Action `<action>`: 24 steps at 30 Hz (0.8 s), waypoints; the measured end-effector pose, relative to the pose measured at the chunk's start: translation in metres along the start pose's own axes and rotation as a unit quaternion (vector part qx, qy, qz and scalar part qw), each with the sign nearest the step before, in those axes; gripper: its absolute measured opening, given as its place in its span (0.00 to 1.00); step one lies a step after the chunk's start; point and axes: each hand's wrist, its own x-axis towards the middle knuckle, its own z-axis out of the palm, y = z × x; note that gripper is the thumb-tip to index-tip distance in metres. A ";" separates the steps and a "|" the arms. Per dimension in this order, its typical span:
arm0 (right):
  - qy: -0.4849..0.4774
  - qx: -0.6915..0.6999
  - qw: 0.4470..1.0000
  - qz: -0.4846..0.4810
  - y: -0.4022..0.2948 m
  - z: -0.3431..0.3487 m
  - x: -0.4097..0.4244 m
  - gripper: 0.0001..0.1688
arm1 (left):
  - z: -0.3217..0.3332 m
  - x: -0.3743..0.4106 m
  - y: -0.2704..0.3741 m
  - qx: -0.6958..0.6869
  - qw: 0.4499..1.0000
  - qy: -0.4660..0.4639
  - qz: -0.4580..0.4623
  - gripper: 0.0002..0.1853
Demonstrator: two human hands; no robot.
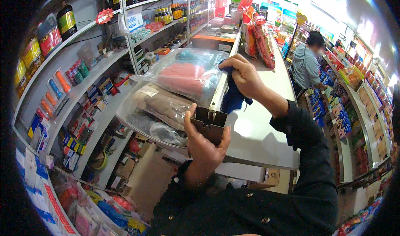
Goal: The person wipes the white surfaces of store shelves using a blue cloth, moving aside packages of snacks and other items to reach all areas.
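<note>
My left hand (207,142) grips a small brown open-topped box (211,125) from below, thumb and fingers on its opposite sides. The box has notches in its near rim and stands upright by the near end of a pale ledge. Up and to the right, my right hand (247,75) pinches a dark blue cloth (232,93), which hangs over the inner edge of the white counter (265,136). To the left lie a clear plastic bag with red and teal contents (184,76) and a plastic-wrapped brown fabric item (161,103).
Shelves (100,70) packed with goods line the left side. Red snack-like packages (259,39) stand farther along the counter, across from an orange and black box (212,40). A person in a grey hooded top (304,64) stands right of the counter by more stocked shelves (350,111).
</note>
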 end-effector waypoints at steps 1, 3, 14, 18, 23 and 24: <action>0.003 -0.014 1.000 -0.002 -0.007 0.002 -0.005 0.23 | 0.000 0.001 0.001 -0.005 1.000 -0.003 -0.008 0.51; -0.023 0.027 0.999 0.001 -0.030 0.000 -0.010 0.23 | -0.003 0.001 0.003 -0.011 1.000 -0.009 -0.027 0.51; -0.098 0.167 0.975 -0.113 -0.078 -0.004 -0.036 0.27 | -0.008 0.002 0.003 -0.044 0.998 -0.035 -0.036 0.52; -0.057 0.130 0.981 -0.129 -0.043 -0.005 -0.019 0.25 | -0.010 0.001 0.004 -0.043 0.998 -0.044 -0.032 0.51; -0.028 0.122 0.990 -0.064 0.013 -0.005 0.005 0.22 | -0.012 0.000 0.004 -0.068 0.995 -0.069 -0.033 0.52; -0.024 0.117 0.991 -0.064 0.013 -0.004 0.007 0.21 | -0.012 -0.002 0.002 -0.081 0.993 -0.072 -0.056 0.52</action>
